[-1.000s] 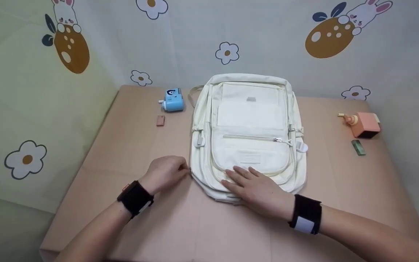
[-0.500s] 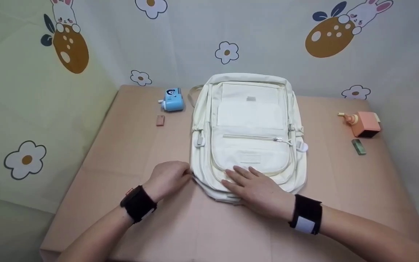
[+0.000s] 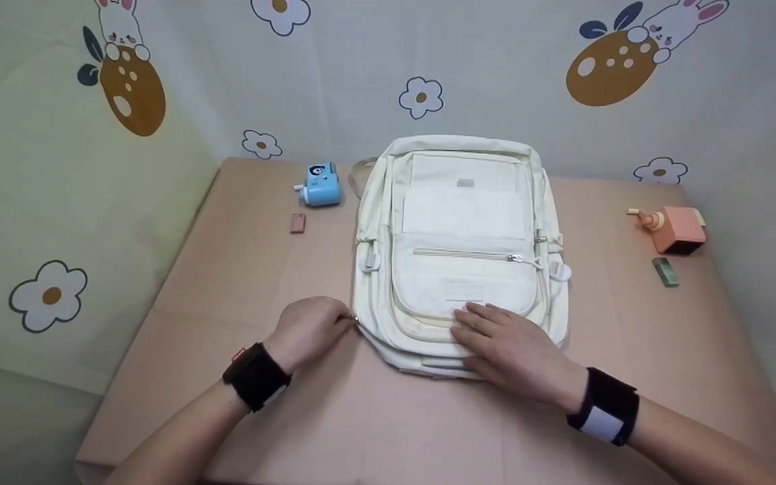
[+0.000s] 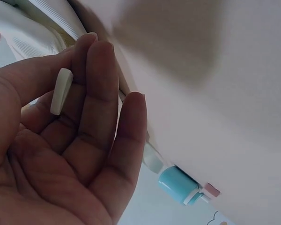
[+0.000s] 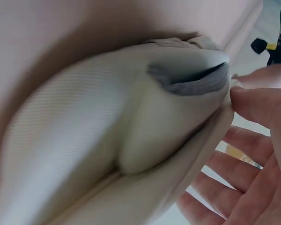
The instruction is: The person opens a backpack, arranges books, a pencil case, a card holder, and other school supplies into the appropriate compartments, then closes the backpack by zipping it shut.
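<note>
We list one cream backpack point(image 3: 465, 212), lying front up at the middle of the table point(image 3: 240, 283). Labels: a small grey tag point(image 3: 465, 182) on the upper front and a pale rectangular patch point(image 3: 464, 291) on the lower pocket, the lettering on both too faint for us to read; a red tab point(image 3: 238, 353) on the left black wristband point(image 3: 257, 377), likewise illegible. Fittings: a horizontal zip point(image 3: 455, 254) with metal slider, ribbed fabric, a grey-edged opening point(image 5: 196, 86). The left hand point(image 3: 310, 333) pinches a pale pull tab point(image 4: 62, 91) at the bag's lower left side; the right hand point(image 3: 519, 357) rests on the lower front, fingers extended, nearly straight. Also entered: a blue crank sharpener point(image 3: 321, 188) bearing a dark cartoon print, beyond a small pink block point(image 3: 298, 223).
</note>
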